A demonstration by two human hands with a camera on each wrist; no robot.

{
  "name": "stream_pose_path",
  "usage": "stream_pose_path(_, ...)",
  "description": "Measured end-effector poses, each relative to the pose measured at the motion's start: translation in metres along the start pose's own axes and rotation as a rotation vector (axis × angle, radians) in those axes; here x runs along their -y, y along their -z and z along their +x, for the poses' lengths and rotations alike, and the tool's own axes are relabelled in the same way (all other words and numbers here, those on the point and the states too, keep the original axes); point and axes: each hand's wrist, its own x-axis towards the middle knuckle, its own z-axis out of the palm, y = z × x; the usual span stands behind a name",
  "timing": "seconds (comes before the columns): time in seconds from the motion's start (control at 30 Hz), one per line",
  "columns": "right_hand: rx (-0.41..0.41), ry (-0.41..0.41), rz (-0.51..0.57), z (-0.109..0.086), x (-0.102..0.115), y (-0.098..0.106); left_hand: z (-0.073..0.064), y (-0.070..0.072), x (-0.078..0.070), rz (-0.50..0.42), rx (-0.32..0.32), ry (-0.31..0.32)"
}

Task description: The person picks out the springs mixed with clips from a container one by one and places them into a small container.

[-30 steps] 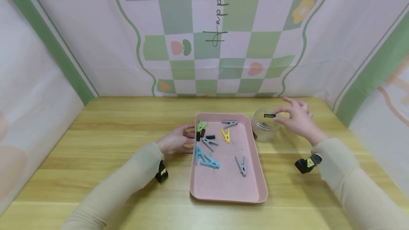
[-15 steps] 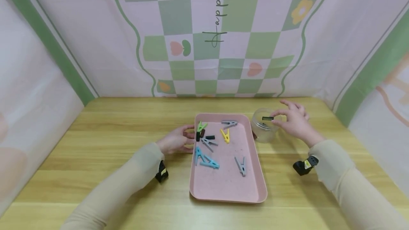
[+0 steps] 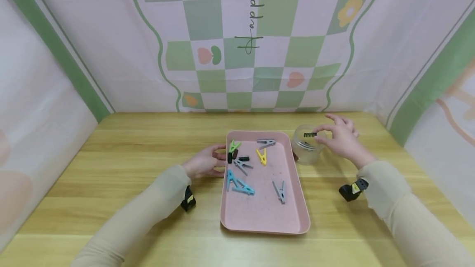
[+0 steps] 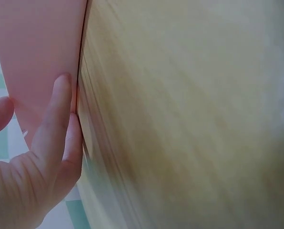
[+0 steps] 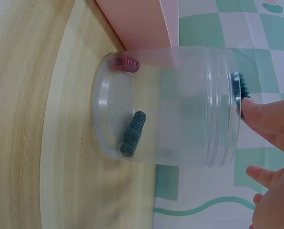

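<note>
My right hand [image 3: 344,140] pinches a small dark coil spring [image 3: 310,134] between thumb and index finger, at the mouth of a clear plastic jar [image 3: 307,158]; the other fingers are spread. In the right wrist view, a red spring [image 5: 126,63] and dark springs [image 5: 134,132] lie at the jar's bottom. My left hand [image 3: 203,162] rests against the left outer wall of a pink tray [image 3: 259,217], its visible fingers extended. Inside the tray lie a black spring [image 3: 244,158], a brown spring [image 3: 235,153] and an upright-looking dark spring [image 3: 230,158].
Several clothespins share the tray: a green clothespin [image 3: 233,146], a yellow clothespin [image 3: 262,157], grey clothespins [image 3: 280,193] and blue clothespins [image 3: 243,188]. The jar stands close to the tray's right side on the wooden table [image 3: 156,135]. A patterned cloth [image 3: 241,52] hangs behind.
My right hand has shifted slightly left with the spring, bringing it further over the jar's mouth. It dipped a little, then rose slightly. The left hand and tray stay put.
</note>
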Motion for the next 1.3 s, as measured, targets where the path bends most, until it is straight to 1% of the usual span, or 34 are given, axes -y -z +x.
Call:
stream_pose_path(0.33, 0.000, 0.013, 0.009, 0.000, 0.009, 0.000, 0.002, 0.001, 0.001, -0.017, 0.003, -0.001)
stream_pose_path(0.67, -0.007, 0.013, 0.028, 0.003, 0.013, -0.003, 0.001, 0.001, 0.000, -0.002, 0.000, 0.002)
stream_pose_path(1.3, 0.037, 0.002, 0.049, 0.005, 0.022, -0.005, 0.002, 0.002, 0.002, -0.013, -0.005, 0.002)
